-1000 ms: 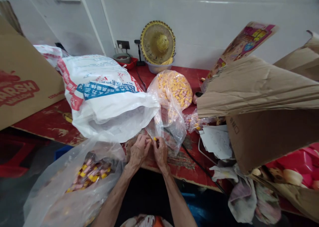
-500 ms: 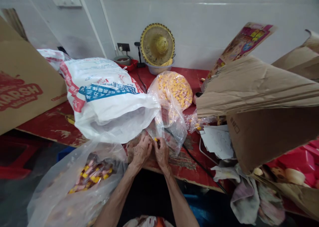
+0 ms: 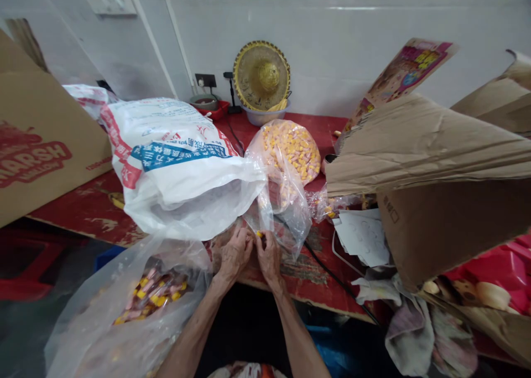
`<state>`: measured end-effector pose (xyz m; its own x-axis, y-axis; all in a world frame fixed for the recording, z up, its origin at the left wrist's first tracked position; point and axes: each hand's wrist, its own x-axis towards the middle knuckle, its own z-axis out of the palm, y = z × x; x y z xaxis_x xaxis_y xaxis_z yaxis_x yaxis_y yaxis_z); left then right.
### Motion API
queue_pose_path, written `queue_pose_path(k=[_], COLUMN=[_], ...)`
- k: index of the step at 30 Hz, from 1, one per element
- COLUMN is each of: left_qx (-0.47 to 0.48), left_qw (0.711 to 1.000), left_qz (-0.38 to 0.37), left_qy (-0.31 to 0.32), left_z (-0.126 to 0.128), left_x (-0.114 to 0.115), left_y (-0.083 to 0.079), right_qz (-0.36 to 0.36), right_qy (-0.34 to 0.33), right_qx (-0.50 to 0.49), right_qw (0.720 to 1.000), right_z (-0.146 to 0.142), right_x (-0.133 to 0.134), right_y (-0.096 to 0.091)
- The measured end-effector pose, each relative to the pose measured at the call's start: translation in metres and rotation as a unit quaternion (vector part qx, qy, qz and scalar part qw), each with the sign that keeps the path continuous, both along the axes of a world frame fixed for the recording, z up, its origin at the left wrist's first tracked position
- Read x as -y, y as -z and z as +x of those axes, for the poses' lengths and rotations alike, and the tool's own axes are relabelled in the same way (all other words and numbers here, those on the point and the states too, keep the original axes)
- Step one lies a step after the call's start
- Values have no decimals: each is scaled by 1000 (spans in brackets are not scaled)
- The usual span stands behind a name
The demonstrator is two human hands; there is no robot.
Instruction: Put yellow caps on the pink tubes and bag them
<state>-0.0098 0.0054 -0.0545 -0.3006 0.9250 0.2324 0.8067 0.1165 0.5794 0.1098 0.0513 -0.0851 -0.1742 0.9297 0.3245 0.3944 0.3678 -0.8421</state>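
Small yellow piece lies at the fingertips of the right hand, in a narrow pinch, just beside the left hand, whose grip I cannot tell (long axis too small to read). Both hands are above the near edge of the red-painted bench.

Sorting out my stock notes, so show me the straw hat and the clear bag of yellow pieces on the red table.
straw hat (image 3: 261, 74), head view, point on its raised crown
clear bag of yellow pieces (image 3: 290, 151), head view, point on its bulging middle
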Motion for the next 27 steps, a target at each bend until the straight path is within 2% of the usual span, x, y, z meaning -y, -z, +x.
queue_pose_path(k=[12,27], left_qx=[0,8], left_qw=[1000,999], left_qz=[-9,29], left_qy=[-23,-36], left_z=[0,2], left_x=[0,0], left_y=[1,2], right_qz=[-13,0], right_qy=[4,9], right_qx=[-11,-10], right_qw=[1000,1000], right_z=[0,-3], right_x=[0,0], right_y=[0,3])
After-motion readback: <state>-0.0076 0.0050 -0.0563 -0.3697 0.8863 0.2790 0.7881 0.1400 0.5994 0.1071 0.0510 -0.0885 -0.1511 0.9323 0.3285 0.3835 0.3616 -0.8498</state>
